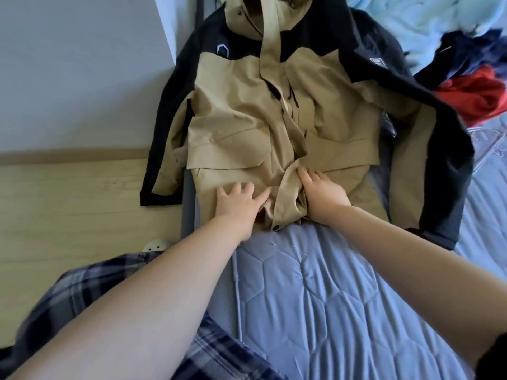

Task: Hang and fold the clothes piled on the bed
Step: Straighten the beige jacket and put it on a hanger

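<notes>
**Both hands flat on the jacket**

Our jacket (247, 119), tan with black shoulders, lies front up on the bed (315, 297), one sleeve hanging over the edge. Our left hand (238, 204) and right hand (323, 193) press its lower front with straight, spread fingers, gripping nothing. More clothes (472, 78) lie piled beside it.

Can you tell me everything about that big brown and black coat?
The coat is a tan, thin, crinkly jacket with black shoulders and sleeves, small white logos and flap pockets. It lies front up and wrinkled on the blue quilted bed, hood farthest away. One sleeve hangs past the bed's edge. The left hand and right hand press flat near its hem.
</notes>
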Motion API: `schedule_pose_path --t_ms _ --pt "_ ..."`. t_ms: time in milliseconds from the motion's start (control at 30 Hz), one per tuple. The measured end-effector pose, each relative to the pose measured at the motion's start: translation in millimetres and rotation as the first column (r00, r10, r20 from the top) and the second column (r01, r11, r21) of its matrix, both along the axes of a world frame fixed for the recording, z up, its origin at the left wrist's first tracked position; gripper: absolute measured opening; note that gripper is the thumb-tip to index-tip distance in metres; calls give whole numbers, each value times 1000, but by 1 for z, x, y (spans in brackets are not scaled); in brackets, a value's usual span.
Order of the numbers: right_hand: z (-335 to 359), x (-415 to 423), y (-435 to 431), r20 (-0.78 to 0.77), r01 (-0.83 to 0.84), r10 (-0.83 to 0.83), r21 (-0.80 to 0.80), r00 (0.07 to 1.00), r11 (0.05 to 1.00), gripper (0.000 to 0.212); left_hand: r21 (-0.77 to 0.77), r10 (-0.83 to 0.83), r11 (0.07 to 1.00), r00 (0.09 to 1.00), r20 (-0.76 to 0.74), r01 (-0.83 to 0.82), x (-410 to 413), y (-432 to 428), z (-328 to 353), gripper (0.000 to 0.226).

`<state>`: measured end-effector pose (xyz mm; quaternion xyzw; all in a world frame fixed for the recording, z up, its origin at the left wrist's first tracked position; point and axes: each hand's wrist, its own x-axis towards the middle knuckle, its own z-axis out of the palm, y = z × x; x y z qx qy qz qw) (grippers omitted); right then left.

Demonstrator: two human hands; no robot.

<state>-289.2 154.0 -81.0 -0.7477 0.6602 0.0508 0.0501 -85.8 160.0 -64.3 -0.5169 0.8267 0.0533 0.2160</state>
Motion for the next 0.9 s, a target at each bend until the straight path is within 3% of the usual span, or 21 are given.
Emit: schedule_pose_path --t_ms 67,100,133,167,233,300,333,367,433,500,567,600,633,700,733,800,833,900 --pt "19 -10 5 -12 -66 66 -20 998 998 51 -59 -47 997 998 27 49 5 7 6 111" --pt "32 -15 3 82 -18 18 -7 996 1000 38 -72 -34 997 998 -54 30 9 6 10 103" --pt "45 -19 -2 245 73 -83 48 966 996 27 -25 42 998 972 -231 -49 14 4 13 92" --pt "56 -25 -8 394 174 -203 109 896 979 25 102 186 982 880 -436 -157 21 0 20 80" --pt "76 -37 -14 516 331 -307 47 800 942 32 431 505 861 562 -655 -271 37 -10 37 61" --pt "85 -44 -7 352 318 -212 -277 912 907 56 507 615 782 319 -721 -362 52 -17 48 52" --pt "83 -43 -1 254 193 -82 -453 964 870 62 411 574 789 311 -757 -456 58 -19 52 45" --pt "80 -38 9 178 39 89 -609 980 792 59 253 507 792 367 -780 -556 61 -19 54 37" --pt "68 -20 31 43 -232 410 -768 911 596 39 104 431 781 410 -804 -616 59 -16 53 27" --pt "50 -3 51 -105 -484 638 -748 763 455 25 181 464 774 349 -814 -606 53 -14 50 24" --pt "32 12 65 -262 -667 721 -655 641 355 23 311 551 724 246 -797 -615 51 -14 51 27" --pt "25 18 68 -328 -721 709 -592 624 361 24 370 587 695 189 -787 -616 52 -15 52 28" --pt "21 23 69 -375 -739 664 -524 647 423 29 408 609 672 148 -779 -618 52 -16 53 30" --pt "21 31 64 -391 -650 522 -382 758 657 54 413 619 653 133 -774 -635 52 -16 56 32" --pt "24 34 60 -381 -584 458 -351 803 732 57 404 612 652 131 -779 -642 53 -16 56 32" --pt "29 37 49 -381 -533 400 -366 834 763 37 371 597 659 155 -787 -654 52 -15 57 24" --pt "33 38 42 -372 -515 385 -373 845 771 29 321 579 667 198 -791 -672 51 -14 58 18" --pt "43 39 26 -307 -456 368 -296 877 839 25 14 473 708 460 -752 -706 50 -9 60 17"
